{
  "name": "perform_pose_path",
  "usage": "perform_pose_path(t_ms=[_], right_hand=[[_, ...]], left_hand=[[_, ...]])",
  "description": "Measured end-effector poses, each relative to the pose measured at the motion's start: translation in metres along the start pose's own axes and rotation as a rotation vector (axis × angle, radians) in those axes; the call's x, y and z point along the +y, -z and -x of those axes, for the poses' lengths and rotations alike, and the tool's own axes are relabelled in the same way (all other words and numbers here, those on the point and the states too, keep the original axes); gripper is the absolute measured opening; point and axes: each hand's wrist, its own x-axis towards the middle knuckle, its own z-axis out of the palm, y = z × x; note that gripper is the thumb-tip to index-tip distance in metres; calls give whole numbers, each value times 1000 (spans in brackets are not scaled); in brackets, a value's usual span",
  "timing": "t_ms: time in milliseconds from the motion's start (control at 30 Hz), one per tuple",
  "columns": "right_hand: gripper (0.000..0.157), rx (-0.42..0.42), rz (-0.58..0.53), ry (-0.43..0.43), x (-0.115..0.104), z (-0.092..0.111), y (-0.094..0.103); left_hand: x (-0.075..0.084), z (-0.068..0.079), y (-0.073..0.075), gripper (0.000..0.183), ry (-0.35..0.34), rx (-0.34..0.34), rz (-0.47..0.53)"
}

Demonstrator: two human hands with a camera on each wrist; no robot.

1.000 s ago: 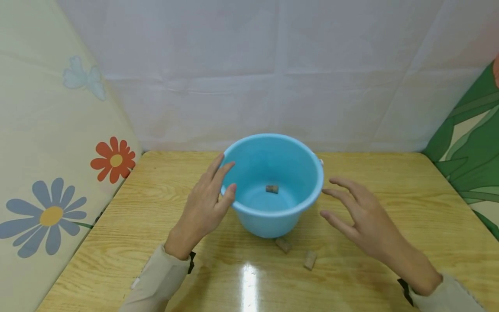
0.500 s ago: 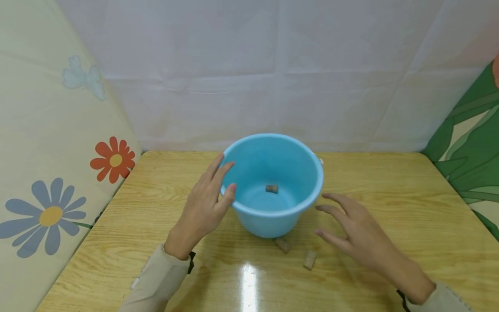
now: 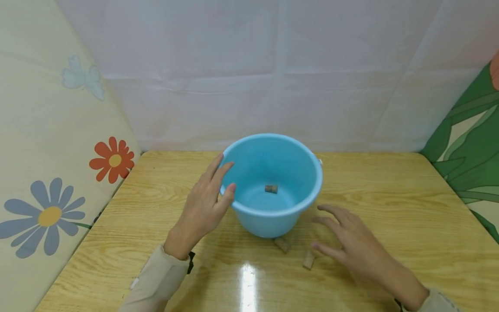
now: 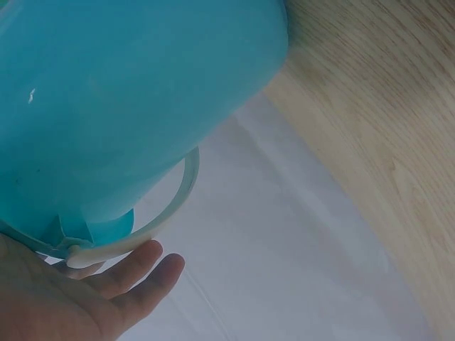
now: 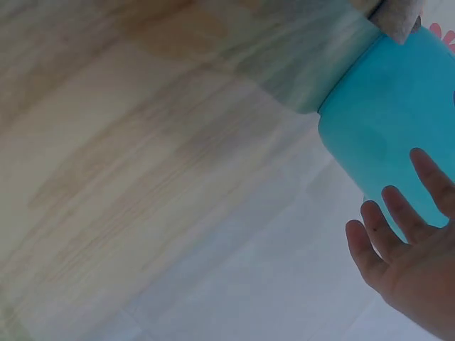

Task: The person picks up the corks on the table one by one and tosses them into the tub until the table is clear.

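A light blue bucket point(image 3: 269, 223) stands on the wooden table in the head view. My left hand point(image 3: 202, 203) rests at its left rim, fingers loosely extended and the thumb over the edge. In the left wrist view the fingertips lie beside the white handle point(image 4: 174, 202). One cork point(image 3: 270, 189) lies on the bucket's floor. Two more lie outside: a cork point(image 3: 282, 245) right at the base and a cork point(image 3: 308, 260) farther front and right. My right hand point(image 3: 354, 242) hovers right of that front cork with fingers spread, holding nothing.
The wooden table point(image 3: 156, 186) extends to both sides of the bucket. A pale cloth backdrop point(image 3: 273, 86) rises behind it. Flower-patterned panels flank the table, the left panel point(image 3: 31, 130) pale cream and the right panel point(image 3: 475, 143) mostly green.
My right hand has moved down and toward the front, from beside the bucket's right rim to near the front cork. The left hand and the bucket keep their place.
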Motion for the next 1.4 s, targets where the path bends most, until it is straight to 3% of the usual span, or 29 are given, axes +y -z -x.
perform_pose_path(t_ms=[400, 733, 1033, 1400], right_hand=[[50, -71, -2, -17, -5, 6, -9], [43, -44, 3, 24, -4, 11, -16], [38, -161, -29, -49, -9, 14, -16], [33, -167, -14, -19, -10, 13, -18]], left_hand=[[0, 0, 0, 51, -6, 5, 1], [0, 0, 0, 52, -11, 6, 0], [0, -1, 0, 52, -12, 7, -5], [0, 0, 0, 52, -3, 1, 3]])
